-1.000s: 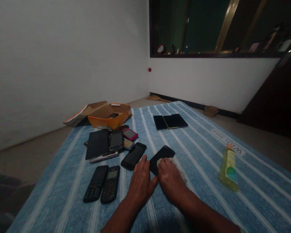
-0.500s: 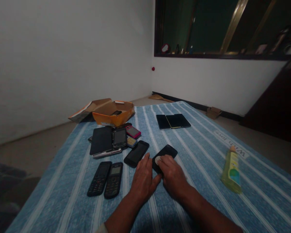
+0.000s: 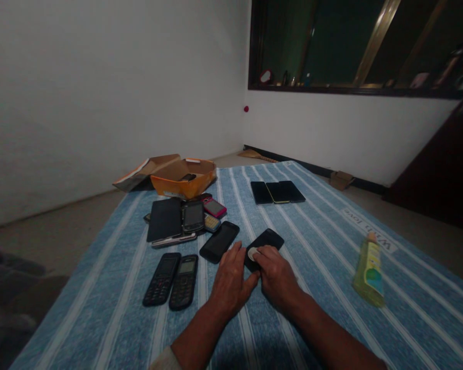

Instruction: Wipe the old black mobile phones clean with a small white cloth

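The black phone is found directly in front of the two hands, lying slanted on the striped blue cloth. Its near end is partly covered by the right hand, in which a small white wipe is pinched and pressed on the screen. The left hand is laid at the left side of the same phone; its fingers are stretched and not clenched, and its thumb is spread towards the near end.

Just beside the left fingertips, a second dark phone is placed. More to the left, two keypad phones are put side by side. Behind these, a pile is seen, made of a flat black device, a grey-screen phone, a pink phone and a blue phone. An open orange box, with a dark object inside, is set behind the pile. Three dark flat devices are lined up at the far side. At the right, a yellow-green bottle is placed, well apart from the hands.
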The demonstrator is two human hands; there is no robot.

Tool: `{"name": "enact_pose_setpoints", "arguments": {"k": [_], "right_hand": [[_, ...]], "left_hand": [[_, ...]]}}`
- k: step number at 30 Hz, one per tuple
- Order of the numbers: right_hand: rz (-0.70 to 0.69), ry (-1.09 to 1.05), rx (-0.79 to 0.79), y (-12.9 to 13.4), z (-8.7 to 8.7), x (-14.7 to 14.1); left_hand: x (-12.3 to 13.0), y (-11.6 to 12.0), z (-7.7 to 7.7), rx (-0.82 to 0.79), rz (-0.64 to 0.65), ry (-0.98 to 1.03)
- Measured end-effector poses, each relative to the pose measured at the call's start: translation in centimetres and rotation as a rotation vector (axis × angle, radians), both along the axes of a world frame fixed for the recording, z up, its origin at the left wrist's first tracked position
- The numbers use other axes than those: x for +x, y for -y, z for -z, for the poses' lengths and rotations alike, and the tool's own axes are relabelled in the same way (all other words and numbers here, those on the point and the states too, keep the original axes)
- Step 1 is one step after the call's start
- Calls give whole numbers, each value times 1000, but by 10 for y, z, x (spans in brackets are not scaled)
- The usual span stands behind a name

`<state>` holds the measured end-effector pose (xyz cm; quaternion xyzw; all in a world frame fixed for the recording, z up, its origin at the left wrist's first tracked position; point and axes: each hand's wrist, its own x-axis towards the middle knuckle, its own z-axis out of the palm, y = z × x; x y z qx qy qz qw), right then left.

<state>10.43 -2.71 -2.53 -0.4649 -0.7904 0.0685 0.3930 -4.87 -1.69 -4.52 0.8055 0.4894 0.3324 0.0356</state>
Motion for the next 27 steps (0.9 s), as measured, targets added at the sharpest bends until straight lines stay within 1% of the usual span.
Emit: {"name": "enact_pose_setpoints", "arguments": {"k": [4,7,9,11,13,16,21,27], "right_hand": [[-26,-336,-76,-4,-5,3],[25,-596,-223,-7,-10,6],[64,-707,-322,-8,-12,6],[66,-771,-391,-8,-14,5],[34,-809,-434,-6,-16,3],[9,-869,-491,-4,-19,0],[64,-1073,-635,-2,-23,-3],[-18,-1252,-729,2,-27,-3]], "left_hand": [[1,-1,-3,78,10,93],[3,2,-14,139,59,174],[5,5,-24,140,104,225],[7,7,-30,133,146,245],[8,9,-33,127,163,255],[9,8,-29,113,175,267],[9,8,-26,34,171,289],[10,9,-28,-40,169,313]]}}
